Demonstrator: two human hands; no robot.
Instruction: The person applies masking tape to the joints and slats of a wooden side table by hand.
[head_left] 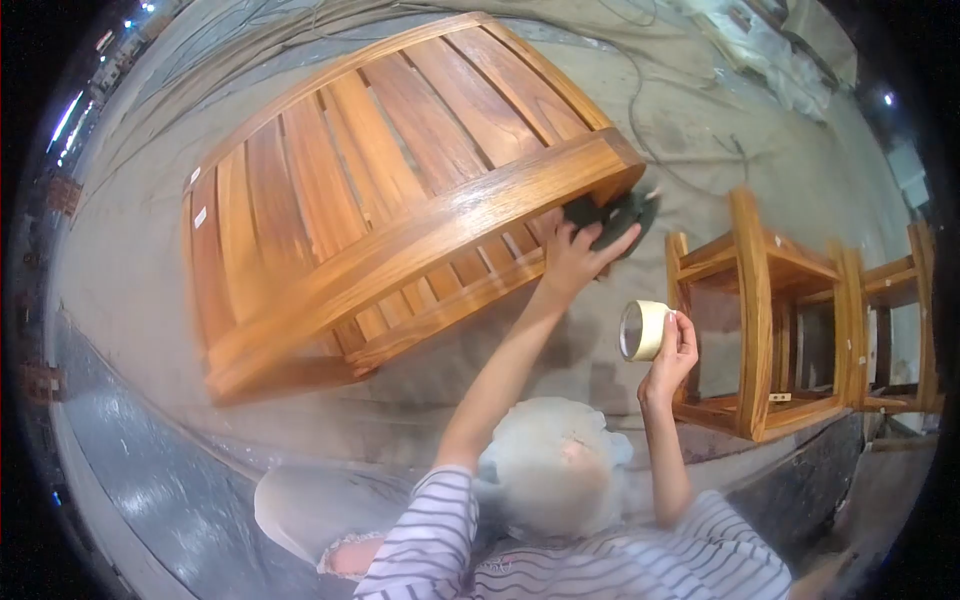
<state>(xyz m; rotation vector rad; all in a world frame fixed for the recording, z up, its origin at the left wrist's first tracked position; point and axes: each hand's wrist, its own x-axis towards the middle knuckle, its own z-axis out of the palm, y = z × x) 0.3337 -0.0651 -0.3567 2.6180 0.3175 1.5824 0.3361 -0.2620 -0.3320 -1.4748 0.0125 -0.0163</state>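
Note:
A slatted wooden coffee table point(400, 130) takes up the upper left, with a second row of slats showing under its edge. My left hand point(578, 258) is at the underside of its right corner, fingers over a dark, blurred object point(625, 215) that I cannot identify. Part of that object is behind the hand and the wood. Pinched between the thumb and fingers of my right hand point(672, 358) is a pale yellow roll of masking tape point(646, 331), held up apart from the table.
Wooden frames with shelves point(752, 330) stand close on the right. A pale round stool or bucket top point(552, 465) sits between my arms. Brown sheeting point(140, 300) covers the floor, a dark cable point(640, 110) crosses it, and crumpled plastic point(765, 50) lies at the back right.

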